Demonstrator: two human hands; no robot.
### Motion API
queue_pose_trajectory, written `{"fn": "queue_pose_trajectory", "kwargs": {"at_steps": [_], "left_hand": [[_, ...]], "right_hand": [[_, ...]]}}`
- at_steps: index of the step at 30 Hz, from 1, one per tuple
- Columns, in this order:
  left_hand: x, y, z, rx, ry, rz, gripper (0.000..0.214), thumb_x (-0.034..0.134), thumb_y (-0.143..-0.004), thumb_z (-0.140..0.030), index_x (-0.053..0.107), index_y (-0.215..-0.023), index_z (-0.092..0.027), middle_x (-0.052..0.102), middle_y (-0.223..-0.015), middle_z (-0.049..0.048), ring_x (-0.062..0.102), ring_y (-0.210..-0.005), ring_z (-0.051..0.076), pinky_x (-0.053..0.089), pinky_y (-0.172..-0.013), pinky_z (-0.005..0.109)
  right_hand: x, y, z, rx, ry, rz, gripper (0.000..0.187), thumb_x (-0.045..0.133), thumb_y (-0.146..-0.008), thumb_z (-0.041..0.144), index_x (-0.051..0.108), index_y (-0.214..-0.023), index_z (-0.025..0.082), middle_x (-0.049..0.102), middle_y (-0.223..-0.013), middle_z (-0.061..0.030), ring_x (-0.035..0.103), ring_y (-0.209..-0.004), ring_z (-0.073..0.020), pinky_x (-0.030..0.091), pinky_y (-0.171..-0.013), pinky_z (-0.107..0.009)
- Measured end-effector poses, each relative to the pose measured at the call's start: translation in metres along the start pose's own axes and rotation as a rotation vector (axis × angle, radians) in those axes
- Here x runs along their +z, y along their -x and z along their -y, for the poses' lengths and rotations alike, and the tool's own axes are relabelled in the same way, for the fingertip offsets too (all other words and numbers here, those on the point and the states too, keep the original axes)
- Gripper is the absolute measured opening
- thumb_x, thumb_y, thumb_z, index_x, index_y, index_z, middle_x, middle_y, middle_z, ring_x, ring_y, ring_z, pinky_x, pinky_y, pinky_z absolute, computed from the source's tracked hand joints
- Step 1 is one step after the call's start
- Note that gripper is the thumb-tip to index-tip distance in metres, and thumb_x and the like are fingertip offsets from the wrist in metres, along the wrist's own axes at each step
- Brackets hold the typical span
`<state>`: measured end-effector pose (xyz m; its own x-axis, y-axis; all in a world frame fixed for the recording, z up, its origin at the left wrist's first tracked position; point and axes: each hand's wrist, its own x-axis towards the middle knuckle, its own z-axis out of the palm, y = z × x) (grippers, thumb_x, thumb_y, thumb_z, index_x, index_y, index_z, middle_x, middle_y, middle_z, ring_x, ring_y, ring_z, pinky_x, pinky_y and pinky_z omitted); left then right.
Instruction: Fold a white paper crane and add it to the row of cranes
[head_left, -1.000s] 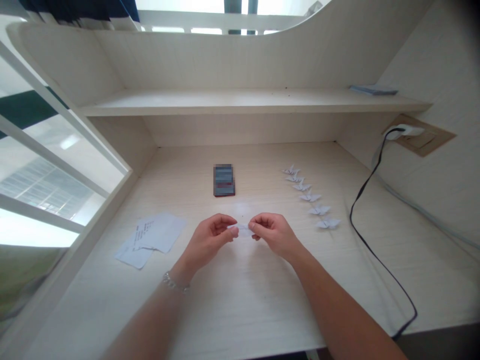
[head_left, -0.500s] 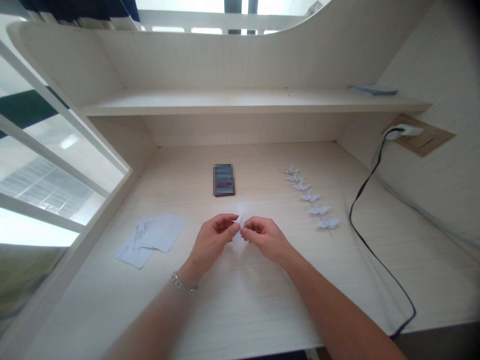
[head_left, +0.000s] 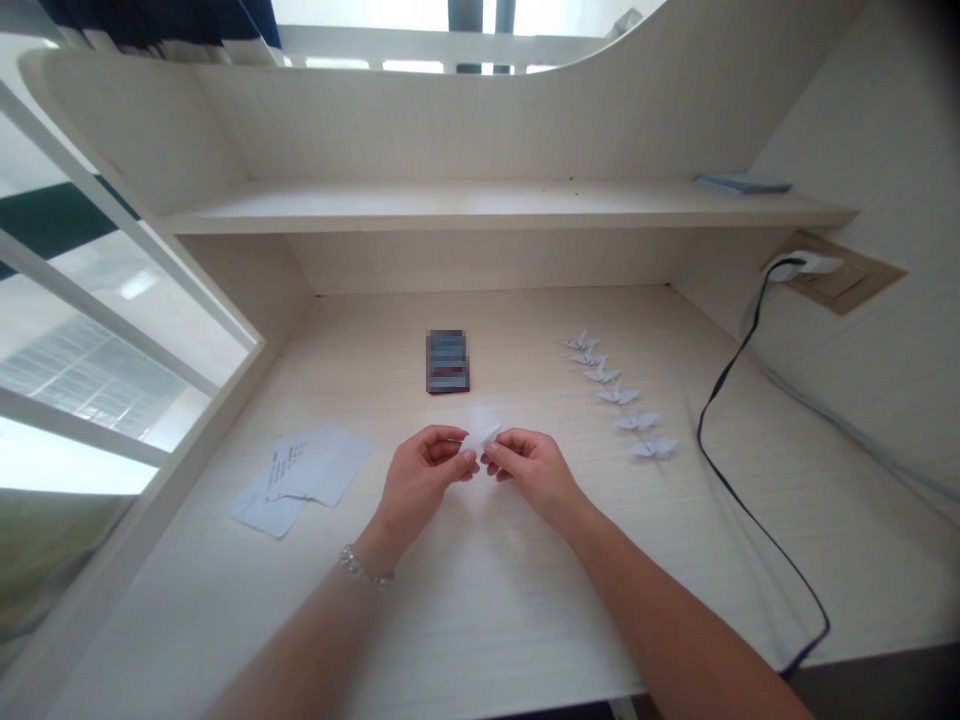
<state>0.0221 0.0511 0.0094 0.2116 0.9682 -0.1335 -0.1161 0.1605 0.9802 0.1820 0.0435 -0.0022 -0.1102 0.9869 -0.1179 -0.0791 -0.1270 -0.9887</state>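
Observation:
A small piece of folded white paper is held between both hands, just above the desk. My left hand pinches its left side between thumb and fingers; a silvery bracelet circles that wrist. On the other side, my right hand grips the paper's right edge with thumb and forefinger. Fingertips cover part of the folds. Several white paper cranes stand in a slanting row to the right of my right hand. Beyond my hands lies a dark phone with a blurred screen.
Flat white sheets of paper, one with writing, overlap on the desk's left. A black cable runs from a wall socket down the right side. Across the back is a shelf with a thin bluish item on it.
The folded paper has turned from edge-on to showing a broader white face, its tip now leaning right. Both hands stay at nearly the same spot.

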Motion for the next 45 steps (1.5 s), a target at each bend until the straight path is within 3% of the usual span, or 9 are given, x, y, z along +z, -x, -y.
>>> {"fn": "queue_pose_trajectory", "kwargs": {"at_steps": [6,10,22,31,41,45], "left_hand": [[0.0,0.0,-0.004,0.004,-0.136,-0.027,0.025,0.07,-0.067,-0.025,0.063,-0.086,-0.011,0.066,-0.067,0.0046,0.061,-0.06,0.013,0.048,-0.057,0.024],[0.003,0.003,-0.005,0.025,-0.162,0.012,0.025,0.068,-0.069,-0.025,0.065,-0.091,-0.012,0.067,-0.068,0.0044,0.061,-0.061,0.013,0.048,-0.057,0.024],[0.002,0.002,-0.005,0.076,-0.19,-0.078,0.026,0.068,-0.067,-0.025,0.07,-0.09,-0.012,0.068,-0.065,0.0044,0.06,-0.059,0.014,0.05,-0.059,0.026],[0.004,0.005,-0.008,0.075,-0.223,0.039,0.018,0.069,-0.067,-0.027,0.07,-0.08,-0.013,0.067,-0.067,0.0046,0.059,-0.058,0.014,0.047,-0.055,0.024],[-0.001,0.002,-0.006,0.022,-0.192,0.11,0.009,0.064,-0.07,-0.021,0.064,-0.075,-0.014,0.063,-0.063,0.0021,0.057,-0.059,0.012,0.044,-0.057,0.023],[0.001,0.003,-0.007,0.028,-0.165,0.122,0.009,0.065,-0.069,-0.021,0.063,-0.075,-0.014,0.063,-0.064,0.0019,0.056,-0.06,0.012,0.044,-0.057,0.023]], "right_hand": [[-0.011,-0.002,0.003,-0.1,0.065,-0.088,0.026,0.065,-0.071,0.035,0.064,-0.091,0.018,0.065,-0.079,-0.0037,0.058,-0.068,-0.0145,0.046,-0.058,-0.026],[-0.012,0.001,0.004,-0.145,0.247,-0.033,0.023,0.064,-0.072,0.032,0.068,-0.09,0.018,0.067,-0.08,-0.0046,0.058,-0.068,-0.0144,0.047,-0.063,-0.027],[-0.003,0.003,0.001,-0.157,0.078,-0.063,0.023,0.068,-0.068,0.03,0.07,-0.087,0.018,0.069,-0.078,-0.0053,0.06,-0.067,-0.0155,0.047,-0.061,-0.027],[-0.007,0.002,0.004,-0.104,0.113,0.065,0.013,0.066,-0.07,0.025,0.067,-0.079,0.015,0.066,-0.073,-0.004,0.06,-0.068,-0.0155,0.047,-0.063,-0.027],[-0.003,0.006,0.01,0.079,-0.064,0.061,0.014,0.068,-0.064,0.024,0.069,-0.074,0.015,0.064,-0.06,-0.0013,0.059,-0.055,-0.0123,0.048,-0.056,-0.027],[-0.004,0.006,0.01,0.069,-0.061,0.052,0.014,0.069,-0.063,0.024,0.071,-0.073,0.015,0.064,-0.058,-0.0017,0.059,-0.053,-0.012,0.049,-0.054,-0.026]]}}
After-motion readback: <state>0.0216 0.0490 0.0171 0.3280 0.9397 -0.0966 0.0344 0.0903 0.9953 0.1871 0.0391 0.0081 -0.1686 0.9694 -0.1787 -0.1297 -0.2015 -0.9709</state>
